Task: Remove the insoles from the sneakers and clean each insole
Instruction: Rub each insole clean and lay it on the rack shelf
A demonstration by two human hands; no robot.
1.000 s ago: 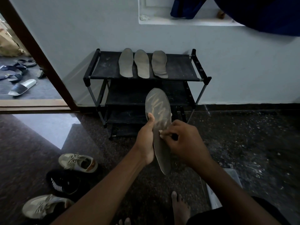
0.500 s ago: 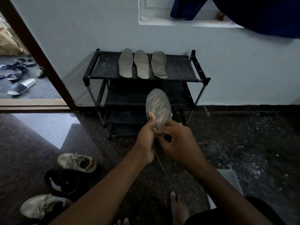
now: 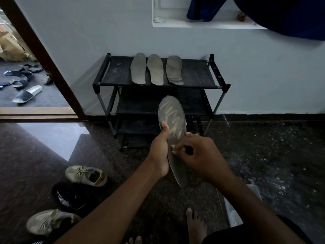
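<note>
Low left on the floor, two beige sneakers (image 3: 86,175) and a black sneaker (image 3: 70,196). Just ahead, in mid-air, a dark insole (image 3: 173,118), upright, gripped along its left edge by the left hand (image 3: 160,153), pinched at mid-length by the curled right hand (image 3: 199,156). Beyond, atop the black rack (image 3: 195,75) by the wall, three grey insoles (image 3: 155,69) side by side.

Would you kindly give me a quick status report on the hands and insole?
Left hand grips insole by its edge, toe up. Right hand pinches at its middle, fingers curled. Three more insoles lie on rack top. Nothing in the way.
</note>
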